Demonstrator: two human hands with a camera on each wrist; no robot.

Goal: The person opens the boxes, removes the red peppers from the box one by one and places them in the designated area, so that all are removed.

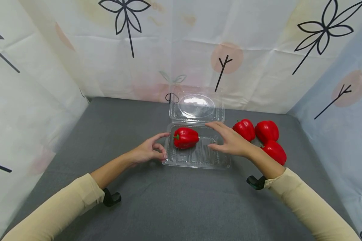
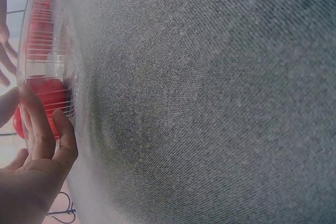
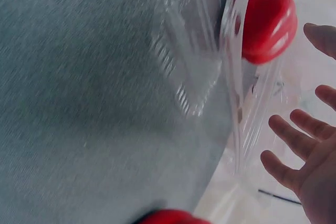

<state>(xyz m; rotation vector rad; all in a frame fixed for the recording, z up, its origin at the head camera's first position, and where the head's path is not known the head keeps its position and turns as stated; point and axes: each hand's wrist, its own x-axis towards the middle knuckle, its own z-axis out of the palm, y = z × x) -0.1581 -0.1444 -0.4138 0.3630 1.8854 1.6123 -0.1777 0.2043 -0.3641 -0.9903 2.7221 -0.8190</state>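
Note:
A clear plastic clamshell container (image 1: 212,162) lies with its lid (image 1: 196,117) folded back behind it. One red bell pepper (image 1: 186,138) rests on its side in the left half of the base, its green stem pointing left. My left hand (image 1: 147,151) holds the base's left rim between thumb and fingers; the left wrist view shows the fingers against the ribbed outer wall. Over the right part of the base hovers my right hand (image 1: 230,140), fingers spread and holding nothing. In the right wrist view its fingers stand apart from the pepper (image 3: 268,22).
To the right of the container, three more red bell peppers (image 1: 266,130) sit close together, near the right forearm. A grey cloth (image 1: 181,204) covers the table. Behind and at both sides hang pale curtains (image 1: 181,43) with a leaf print.

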